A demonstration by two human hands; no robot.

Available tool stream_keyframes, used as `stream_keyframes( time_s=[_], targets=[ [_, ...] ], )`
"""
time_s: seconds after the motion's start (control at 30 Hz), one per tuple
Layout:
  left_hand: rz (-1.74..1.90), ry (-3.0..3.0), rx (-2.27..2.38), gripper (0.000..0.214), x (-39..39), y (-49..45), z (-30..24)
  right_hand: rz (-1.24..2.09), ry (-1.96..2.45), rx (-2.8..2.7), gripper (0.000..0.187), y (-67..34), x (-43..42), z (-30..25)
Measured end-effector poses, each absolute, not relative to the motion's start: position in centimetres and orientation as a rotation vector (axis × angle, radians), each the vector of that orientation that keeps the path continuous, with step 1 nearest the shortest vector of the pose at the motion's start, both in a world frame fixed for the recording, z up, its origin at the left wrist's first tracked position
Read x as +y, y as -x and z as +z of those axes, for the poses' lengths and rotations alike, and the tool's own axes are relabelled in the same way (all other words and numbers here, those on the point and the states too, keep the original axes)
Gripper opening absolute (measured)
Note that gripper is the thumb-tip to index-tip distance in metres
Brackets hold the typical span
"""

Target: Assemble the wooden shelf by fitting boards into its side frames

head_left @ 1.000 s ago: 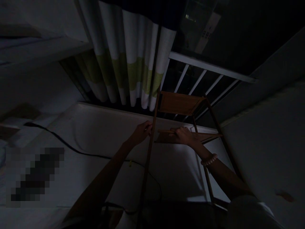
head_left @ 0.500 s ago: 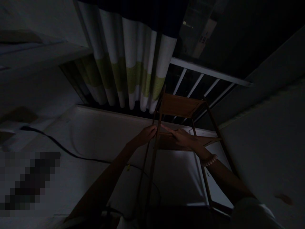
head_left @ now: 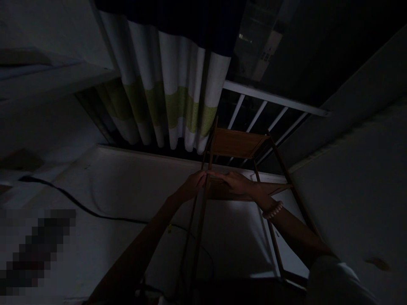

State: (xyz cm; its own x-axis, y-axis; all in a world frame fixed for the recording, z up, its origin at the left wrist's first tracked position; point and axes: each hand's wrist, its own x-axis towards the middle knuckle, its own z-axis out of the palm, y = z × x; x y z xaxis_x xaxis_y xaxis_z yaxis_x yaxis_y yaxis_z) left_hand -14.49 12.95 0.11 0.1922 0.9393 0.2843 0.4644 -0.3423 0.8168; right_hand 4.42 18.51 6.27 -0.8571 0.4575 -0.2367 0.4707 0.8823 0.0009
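A tall wooden shelf rack [head_left: 240, 143] with slim posts and two visible boards stands before me in dim light. My left hand [head_left: 193, 185] is at its near left post, fingers curled round the post at about the height of the lower board [head_left: 218, 191]. From the other side comes my right hand [head_left: 238, 183], a beaded bracelet [head_left: 272, 210] on its wrist. Its index finger is stretched out towards the same post, its tip close to my left fingers; the other fingers are bent and partly hidden in shadow. No object shows in the right hand.
Behind the rack hang striped curtains [head_left: 173, 84] beside a dark window with a white railing [head_left: 276, 98]. A black cable [head_left: 108, 218] runs along the pale wall [head_left: 127, 186] on the left. Another wall [head_left: 359, 182] rises close on the right.
The right index fingertip has shifted left across the post, closer to my left hand. My left hand stays at the post. The whole view has moved slightly.
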Motion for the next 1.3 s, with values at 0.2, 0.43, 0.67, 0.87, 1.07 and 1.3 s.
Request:
stream_keyframes(
  time_s=[0.2, 0.43, 0.67, 0.87, 1.07, 1.3],
  targets=[
    [0.985, -1.967, 1.324, 0.025, 12.8, 15.1, 0.3, -0.13, -0.707, 2.847, 0.082, -4.2, 18.4, 6.7],
    [0.844, -2.014, 1.415, 0.023, 12.9, 19.3, 0.8, -0.203, -0.702, 2.889, 0.082, -4.3, 17.9, 7.1],
    [0.722, -1.666, 1.902, 0.016, 9.5, 24.0, -8.3, -0.212, -0.692, 2.891, 0.082, -4.3, 17.9, 6.8],
    [0.837, -1.377, 2.191, 0.033, 4.2, 22.2, -9.1, -0.197, -0.726, 2.835, 0.083, -4.2, 17.9, 6.6],
    [0.813, -1.281, 1.45, 0.055, -0.2, 15.7, 1.0, -0.222, -0.726, 2.87, 0.082, -4.1, 17.7, 6.9],
    [0.681, -1.365, 1.752, 0.058, 0.8, 11.9, -0.2, -0.142, -0.783, 2.872, 0.08, -4.3, 17.4, 6.8]
  ],
)
